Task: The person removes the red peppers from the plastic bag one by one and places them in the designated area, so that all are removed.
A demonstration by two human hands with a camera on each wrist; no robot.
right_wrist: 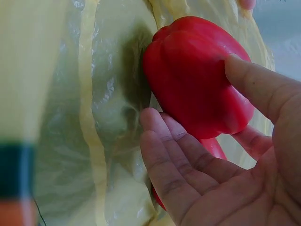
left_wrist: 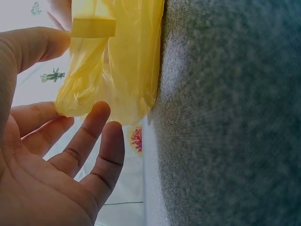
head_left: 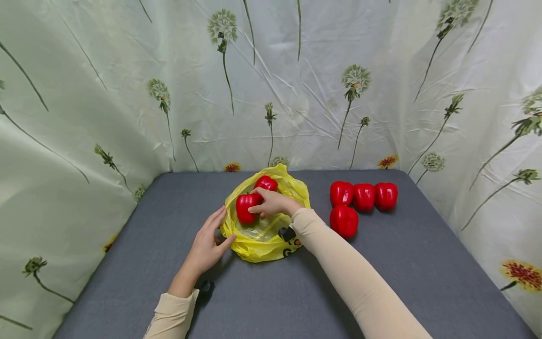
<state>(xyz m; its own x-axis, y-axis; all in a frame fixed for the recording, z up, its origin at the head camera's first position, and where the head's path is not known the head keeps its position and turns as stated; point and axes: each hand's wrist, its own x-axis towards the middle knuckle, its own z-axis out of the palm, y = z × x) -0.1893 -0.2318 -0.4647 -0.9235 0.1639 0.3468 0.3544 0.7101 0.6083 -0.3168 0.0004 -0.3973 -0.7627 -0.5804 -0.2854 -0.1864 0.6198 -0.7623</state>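
Note:
A yellow plastic bag (head_left: 259, 253) stands with its mouth wide apart on the grey table. Inside it, my right hand (head_left: 275, 202) holds a red bell pepper (right_wrist: 193, 75) between thumb and fingers; the lower fingers extend beneath it in the right wrist view. Another red bell pepper (head_left: 267, 182) lies in the bag just behind. At the bag's left side, my left hand (head_left: 206, 246) rests with spread, fairly straight fingers near or against the rim. In the left wrist view, the fingertips (left_wrist: 99, 113) lie beside the yellow plastic, not curled round it.
Several more red bell peppers sit right of the bag: a row (head_left: 364, 197) at the back and one pepper (head_left: 344, 221) in front. The grey table (head_left: 262, 301) ends at a curtain (head_left: 296, 94) with a dandelion print behind and at both sides.

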